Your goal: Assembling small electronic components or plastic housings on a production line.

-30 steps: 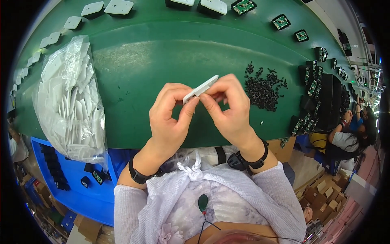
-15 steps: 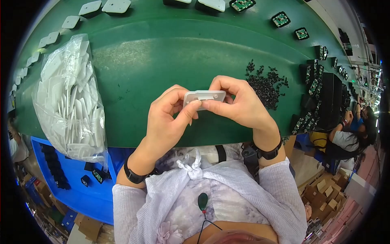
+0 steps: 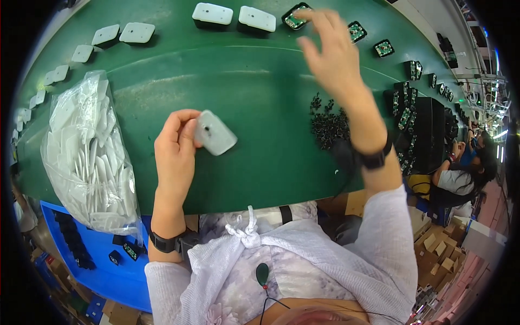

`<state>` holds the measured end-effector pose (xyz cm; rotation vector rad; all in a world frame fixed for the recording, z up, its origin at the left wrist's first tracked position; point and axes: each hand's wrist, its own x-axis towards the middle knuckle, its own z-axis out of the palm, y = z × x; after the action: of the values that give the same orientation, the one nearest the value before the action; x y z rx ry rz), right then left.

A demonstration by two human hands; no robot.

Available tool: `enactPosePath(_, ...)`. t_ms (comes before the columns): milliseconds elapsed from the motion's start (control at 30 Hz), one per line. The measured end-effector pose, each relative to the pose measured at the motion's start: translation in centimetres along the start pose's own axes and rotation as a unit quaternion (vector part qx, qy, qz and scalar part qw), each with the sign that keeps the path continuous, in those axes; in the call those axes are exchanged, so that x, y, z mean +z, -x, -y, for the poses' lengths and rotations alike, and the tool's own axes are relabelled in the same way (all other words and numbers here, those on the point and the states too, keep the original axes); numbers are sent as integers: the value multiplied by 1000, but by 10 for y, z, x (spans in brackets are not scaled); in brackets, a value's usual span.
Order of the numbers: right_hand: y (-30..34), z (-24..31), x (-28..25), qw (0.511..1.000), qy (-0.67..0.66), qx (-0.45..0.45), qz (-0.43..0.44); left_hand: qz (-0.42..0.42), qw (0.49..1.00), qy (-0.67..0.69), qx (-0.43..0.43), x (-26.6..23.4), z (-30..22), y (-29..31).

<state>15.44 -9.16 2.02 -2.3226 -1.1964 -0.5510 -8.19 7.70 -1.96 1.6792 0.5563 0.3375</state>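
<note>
My left hand point(image 3: 177, 143) pinches a whitish, rounded rectangular plastic cover point(image 3: 218, 134) by its left edge, a little above the green table. A small dark hole shows in the cover's face. My right hand point(image 3: 331, 51) is stretched out to the far side, its fingers apart and nothing visible in them. Its fingertips are over the edge of a black housing with a green circuit board point(image 3: 295, 19); whether they touch it I cannot tell. Below my right forearm lies a pile of small black screws point(image 3: 329, 127), partly hidden by the arm.
A clear bag of white covers point(image 3: 92, 157) lies on the left of the table point(image 3: 260, 187). Capped black housings point(image 3: 257, 19) line the far edge. More open housings point(image 3: 405, 116) stand at right. A blue bin point(image 3: 103, 268) is at lower left. People sit beyond, far right.
Both hands held the cover together before. My right hand has let go and moved far and away to the open housings; my left hand has drawn left with the cover, now turned face up.
</note>
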Motion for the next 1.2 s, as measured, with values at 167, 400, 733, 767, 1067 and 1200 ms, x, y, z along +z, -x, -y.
enactPosePath(167,-45,-91,28,958,133,-249,42,-56,950,-273,141,5,5,-12)
enactPosePath(400,-20,-111,10,983,27,-48,177,-84,915,-363,154,9,3,9)
enactPosePath(733,42,14,-10,956,-84,-47,277,-55,887,-394,234,25,9,26)
enactPosePath(767,45,16,-16,965,-95,-41,241,-42,891,-380,246,24,9,25)
enactPosePath(1067,63,59,-21,954,-232,-69,177,-2,944,-228,237,7,12,19)
enactPosePath(1200,54,92,-5,946,-238,-120,186,-25,956,-171,239,-2,13,23)
